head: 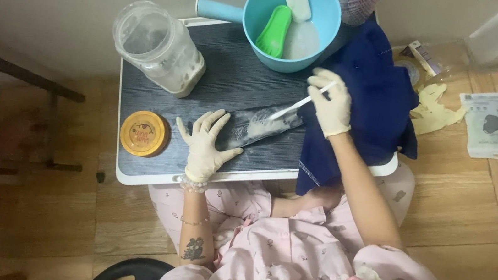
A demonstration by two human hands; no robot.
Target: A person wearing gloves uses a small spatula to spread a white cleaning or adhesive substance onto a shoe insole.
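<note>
I see bare tabletop between the plastic jar and the blue basin; the orange lid sits below the jar.

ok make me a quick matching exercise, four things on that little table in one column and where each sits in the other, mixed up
Things:
1. green brush
2. clear jar
3. orange lid
4. white stick

Places:
A. flat on the table's front left corner
B. held in the right hand
C. inside the blue bowl
D. at the table's back left, by the wall

Pairs: 1-C, 2-D, 3-A, 4-B
</note>
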